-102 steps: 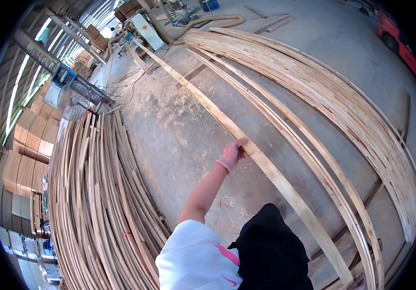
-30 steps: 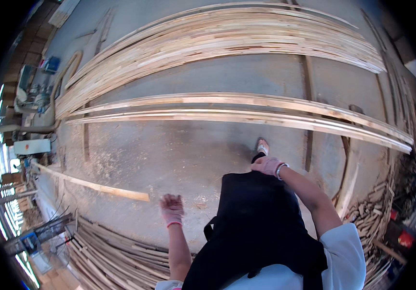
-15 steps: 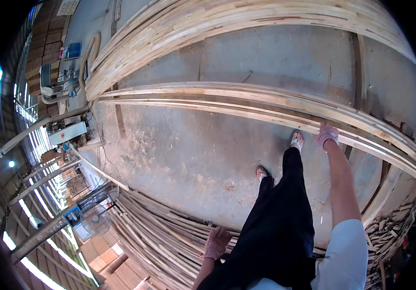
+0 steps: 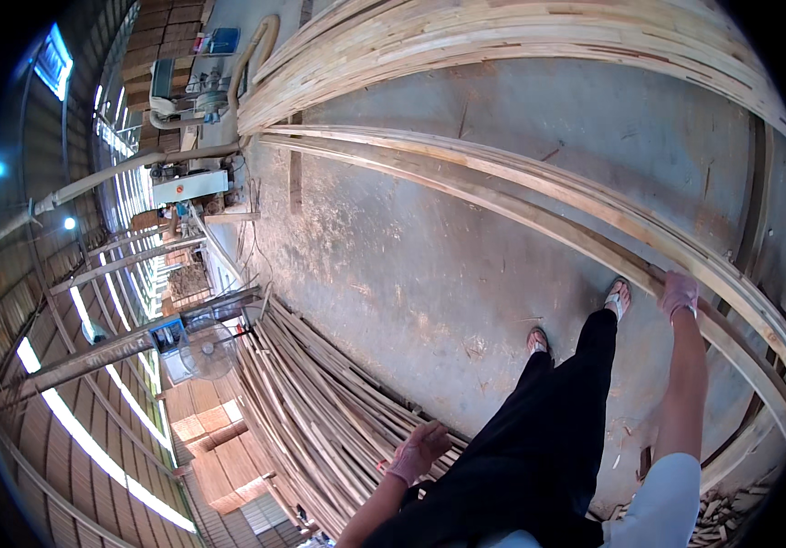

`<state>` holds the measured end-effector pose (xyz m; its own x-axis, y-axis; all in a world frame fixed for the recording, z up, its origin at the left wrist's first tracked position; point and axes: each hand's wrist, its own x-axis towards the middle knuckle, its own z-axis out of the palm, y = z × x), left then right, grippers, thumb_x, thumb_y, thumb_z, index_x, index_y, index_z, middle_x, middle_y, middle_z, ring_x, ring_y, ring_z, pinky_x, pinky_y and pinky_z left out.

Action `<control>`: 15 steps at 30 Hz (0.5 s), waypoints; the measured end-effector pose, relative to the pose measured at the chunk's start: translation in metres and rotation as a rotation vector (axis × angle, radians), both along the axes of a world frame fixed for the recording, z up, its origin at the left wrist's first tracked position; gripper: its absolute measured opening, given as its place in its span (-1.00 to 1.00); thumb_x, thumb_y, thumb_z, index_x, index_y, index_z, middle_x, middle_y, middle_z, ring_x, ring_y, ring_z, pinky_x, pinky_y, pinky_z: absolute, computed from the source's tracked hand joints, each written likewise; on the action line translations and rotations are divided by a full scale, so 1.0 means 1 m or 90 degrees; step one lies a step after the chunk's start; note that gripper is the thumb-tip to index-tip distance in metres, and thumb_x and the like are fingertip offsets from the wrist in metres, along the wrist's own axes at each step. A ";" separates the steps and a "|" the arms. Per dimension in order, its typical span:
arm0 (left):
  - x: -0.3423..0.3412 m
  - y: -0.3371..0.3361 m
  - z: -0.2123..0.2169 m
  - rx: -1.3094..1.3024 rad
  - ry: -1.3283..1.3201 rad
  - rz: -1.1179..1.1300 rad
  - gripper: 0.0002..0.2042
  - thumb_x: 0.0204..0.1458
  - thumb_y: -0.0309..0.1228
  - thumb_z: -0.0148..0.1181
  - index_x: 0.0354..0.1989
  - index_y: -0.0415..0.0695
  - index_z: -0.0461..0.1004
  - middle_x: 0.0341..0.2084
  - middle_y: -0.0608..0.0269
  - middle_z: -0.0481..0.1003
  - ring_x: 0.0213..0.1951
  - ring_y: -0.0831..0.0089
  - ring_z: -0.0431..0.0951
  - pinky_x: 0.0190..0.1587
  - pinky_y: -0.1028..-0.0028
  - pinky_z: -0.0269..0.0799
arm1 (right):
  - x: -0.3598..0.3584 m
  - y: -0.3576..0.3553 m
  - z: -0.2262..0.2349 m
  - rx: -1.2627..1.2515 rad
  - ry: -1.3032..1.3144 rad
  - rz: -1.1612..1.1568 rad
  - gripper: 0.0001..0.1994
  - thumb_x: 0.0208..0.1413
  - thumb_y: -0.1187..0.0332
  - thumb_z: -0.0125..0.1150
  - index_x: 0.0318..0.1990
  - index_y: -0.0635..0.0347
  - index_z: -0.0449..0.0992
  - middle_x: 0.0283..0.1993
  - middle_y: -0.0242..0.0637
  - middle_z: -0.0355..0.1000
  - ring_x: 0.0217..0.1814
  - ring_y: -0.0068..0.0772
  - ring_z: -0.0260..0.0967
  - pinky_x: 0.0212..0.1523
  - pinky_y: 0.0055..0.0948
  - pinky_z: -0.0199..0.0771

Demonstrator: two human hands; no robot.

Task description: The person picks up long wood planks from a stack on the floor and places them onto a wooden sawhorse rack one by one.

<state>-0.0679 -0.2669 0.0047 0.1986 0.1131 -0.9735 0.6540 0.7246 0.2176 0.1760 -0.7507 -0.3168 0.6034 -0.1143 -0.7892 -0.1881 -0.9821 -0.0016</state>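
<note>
My right hand (image 4: 680, 294), in a pale pink glove, is closed around the near edge of a long wooden strip (image 4: 521, 212). The strip runs from the far left, curving in the view, to the right edge. Just beyond it lies a second long row of light wooden strips (image 4: 539, 173), with a narrow gap between them. My left hand (image 4: 420, 452), also gloved, hangs low at my side with its fingers loosely stretched and nothing visible in them. Below it in the view is a pile of long thin wooden sticks (image 4: 320, 393); I cannot tell whether the hand touches them.
A broad stack of joined wooden boards (image 4: 503, 41) spans the back. Machinery with a hose (image 4: 256, 59) and a pale metal box (image 4: 190, 187) stand at the left. A fan (image 4: 208, 349) is beside the stick pile. Wood scraps (image 4: 731, 516) lie at the lower right.
The view has swung, so the scene sits further right. The strip at my right hand now lies apart from the far row, the gap widening toward the right. My left hand stays low.
</note>
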 end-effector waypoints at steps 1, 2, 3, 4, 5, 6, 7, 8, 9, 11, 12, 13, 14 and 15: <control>0.006 0.001 -0.005 -0.111 -0.095 -0.005 -0.78 0.04 -0.21 0.09 -0.50 -0.04 0.27 -0.58 0.42 0.23 -0.41 0.44 0.32 -0.15 0.43 0.28 | -0.011 0.007 0.009 0.003 -0.028 0.010 -0.70 -0.24 0.33 0.30 -0.24 0.05 0.54 -0.17 -0.22 0.49 -0.10 -0.19 0.46 -0.11 -0.35 0.48; 0.013 -0.002 -0.005 -0.092 -0.083 -0.001 -0.76 0.05 -0.21 0.08 -0.52 -0.02 0.23 -0.59 0.42 0.19 -0.44 0.45 0.29 -0.18 0.44 0.25 | -0.022 0.014 0.023 0.019 -0.038 0.036 -0.68 -0.26 0.25 0.33 -0.26 0.07 0.52 -0.20 -0.21 0.49 -0.12 -0.20 0.46 -0.12 -0.33 0.47; 0.022 -0.006 -0.005 -0.077 -0.072 -0.004 -0.74 0.05 -0.20 0.07 -0.54 -0.01 0.19 -0.60 0.43 0.14 -0.46 0.47 0.26 -0.20 0.46 0.23 | -0.039 0.017 0.031 0.031 -0.048 0.056 -0.64 -0.28 0.17 0.35 -0.28 0.08 0.49 -0.24 -0.20 0.49 -0.13 -0.20 0.46 -0.12 -0.31 0.45; 0.028 -0.005 -0.005 -0.061 -0.060 -0.007 -0.72 0.06 -0.19 0.07 -0.56 0.01 0.15 -0.61 0.44 0.10 -0.49 0.48 0.22 -0.23 0.48 0.21 | -0.058 0.025 0.039 0.036 -0.059 0.054 -0.63 -0.31 0.14 0.37 -0.30 0.06 0.49 -0.25 -0.21 0.49 -0.15 -0.21 0.46 -0.13 -0.30 0.45; 0.031 0.003 -0.009 -0.066 -0.061 -0.031 -0.74 0.08 -0.17 0.03 -0.52 0.01 0.18 -0.57 0.44 0.16 -0.46 0.47 0.26 -0.21 0.47 0.25 | -0.079 0.030 0.045 0.038 -0.070 0.052 -0.61 -0.35 0.10 0.38 -0.32 0.04 0.49 -0.27 -0.21 0.49 -0.17 -0.21 0.46 -0.14 -0.30 0.44; 0.037 0.006 -0.013 -0.030 -0.041 -0.048 -0.74 0.09 -0.17 0.02 -0.52 0.01 0.18 -0.58 0.44 0.16 -0.46 0.47 0.27 -0.22 0.47 0.26 | -0.097 0.036 0.066 0.048 -0.096 0.047 -0.61 -0.37 0.10 0.38 -0.33 0.04 0.49 -0.28 -0.21 0.48 -0.18 -0.21 0.46 -0.15 -0.31 0.45; 0.046 0.006 -0.016 0.007 -0.020 -0.062 -0.75 0.09 -0.17 0.00 -0.52 0.01 0.18 -0.58 0.44 0.16 -0.45 0.47 0.28 -0.22 0.46 0.28 | -0.113 0.047 0.093 0.060 -0.121 0.046 -0.61 -0.38 0.10 0.38 -0.33 0.03 0.49 -0.29 -0.20 0.48 -0.19 -0.22 0.45 -0.15 -0.31 0.45; 0.047 0.006 -0.017 0.045 0.004 -0.067 -0.75 0.10 -0.17 -0.01 -0.53 0.01 0.18 -0.59 0.44 0.16 -0.44 0.47 0.29 -0.22 0.46 0.29 | -0.125 0.056 0.120 0.066 -0.113 0.048 -0.62 -0.39 0.11 0.38 -0.35 0.03 0.49 -0.30 -0.20 0.47 -0.19 -0.21 0.45 -0.16 -0.31 0.45; 0.046 0.017 -0.029 -0.009 -0.037 -0.069 -0.76 0.11 -0.17 -0.03 -0.51 0.01 0.20 -0.58 0.43 0.19 -0.42 0.45 0.32 -0.23 0.44 0.31 | -0.138 0.063 0.149 0.070 -0.106 0.043 -0.63 -0.40 0.13 0.38 -0.37 0.03 0.49 -0.32 -0.20 0.47 -0.19 -0.20 0.44 -0.17 -0.30 0.45; 0.046 0.040 -0.056 -0.083 -0.115 -0.073 -0.74 0.14 -0.14 -0.08 -0.49 -0.01 0.23 -0.58 0.40 0.24 -0.41 0.43 0.35 -0.24 0.42 0.32 | -0.164 0.078 0.215 0.059 -0.015 0.021 -0.63 -0.38 0.12 0.35 -0.34 0.03 0.47 -0.30 -0.23 0.45 -0.14 -0.20 0.41 -0.10 -0.31 0.38; 0.042 0.057 -0.081 -0.120 -0.155 -0.086 -0.70 0.14 -0.07 -0.10 -0.30 -0.07 0.33 -0.38 0.29 0.40 -0.26 0.33 0.40 -0.15 0.37 0.34 | -0.190 0.078 0.236 0.075 -0.071 -0.002 -0.63 -0.40 0.12 0.36 -0.36 0.03 0.47 -0.31 -0.22 0.45 -0.16 -0.18 0.41 -0.12 -0.30 0.39; 0.045 0.061 -0.096 -0.086 -0.126 -0.063 -0.65 0.14 -0.05 -0.12 -0.20 -0.10 0.32 -0.30 0.22 0.42 -0.24 0.28 0.43 -0.09 0.30 0.34 | -0.216 0.077 0.252 0.093 -0.126 -0.015 -0.63 -0.41 0.12 0.38 -0.39 0.04 0.48 -0.33 -0.20 0.45 -0.18 -0.16 0.42 -0.14 -0.29 0.40; 0.053 0.061 -0.108 -0.055 -0.094 -0.039 -0.59 0.14 -0.03 -0.13 -0.10 -0.13 0.30 -0.22 0.15 0.44 -0.22 0.23 0.45 -0.03 0.22 0.35 | -0.238 0.078 0.273 0.088 -0.162 -0.013 -0.65 -0.43 0.13 0.38 -0.42 0.04 0.48 -0.34 -0.19 0.45 -0.21 -0.15 0.42 -0.17 -0.28 0.41; 0.060 0.060 -0.116 -0.063 -0.108 -0.014 -0.57 0.14 0.00 -0.18 -0.09 -0.13 0.30 -0.22 0.15 0.44 -0.21 0.22 0.45 -0.02 0.21 0.34 | -0.255 0.081 0.294 0.088 -0.196 -0.008 -0.66 -0.44 0.14 0.39 -0.45 0.05 0.48 -0.36 -0.17 0.45 -0.23 -0.13 0.43 -0.20 -0.26 0.42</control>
<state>-0.0078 -0.2064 -0.1113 0.3628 0.0123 -0.9318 0.6294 0.7341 0.2548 -0.0786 -0.6694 -0.0227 0.8154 -0.0280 -0.5782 -0.1697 -0.9665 -0.1925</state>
